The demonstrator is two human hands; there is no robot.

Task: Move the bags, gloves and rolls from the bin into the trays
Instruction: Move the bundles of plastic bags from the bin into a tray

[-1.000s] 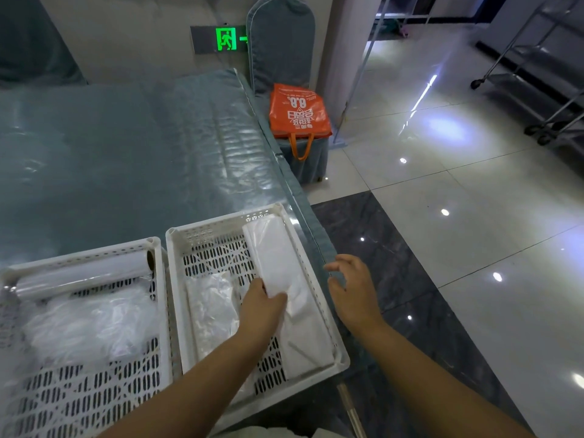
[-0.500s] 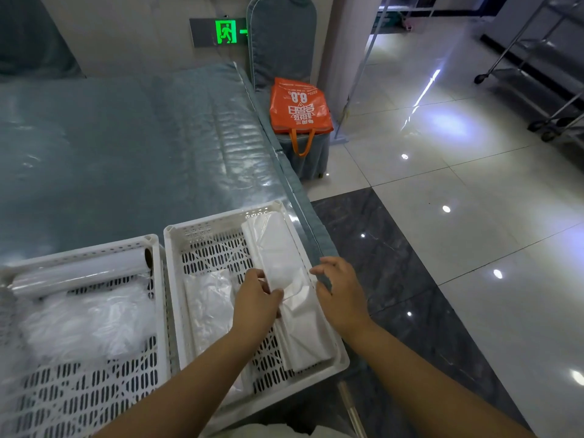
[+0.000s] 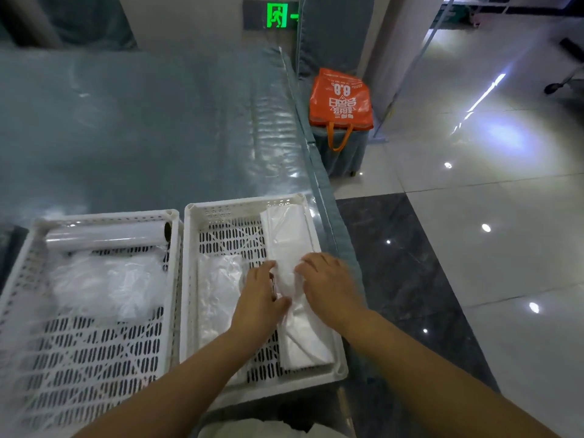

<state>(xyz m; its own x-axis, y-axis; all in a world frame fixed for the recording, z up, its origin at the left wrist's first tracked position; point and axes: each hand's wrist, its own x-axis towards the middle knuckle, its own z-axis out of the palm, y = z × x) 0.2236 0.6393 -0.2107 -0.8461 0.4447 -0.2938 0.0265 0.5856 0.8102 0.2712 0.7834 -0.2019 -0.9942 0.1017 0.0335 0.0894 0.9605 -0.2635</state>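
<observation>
Two white slotted trays stand side by side at the table's near edge. In the right tray [image 3: 316,238] a long stack of folded white plastic bags [image 3: 289,235] lies along the right wall. My left hand [image 3: 260,298] and my right hand [image 3: 328,286] both rest on its middle, fingers bunching the plastic between them. A flat clear bag [image 3: 218,295] lies at the left in the same tray. The left tray [image 3: 94,358] holds a white roll [image 3: 104,237] along its far wall and a heap of clear plastic gloves or bags [image 3: 104,286].
The table [image 3: 142,137] has a blue-grey cloth under clear plastic. Its right edge runs just beside the right tray. An orange bag [image 3: 341,99] sits on a covered stool on the tiled floor beyond. Something white shows at the bottom edge.
My right hand has moved left from beside the tray onto the bag stack. My left hand has stayed on the stack, and both now pinch its middle.
</observation>
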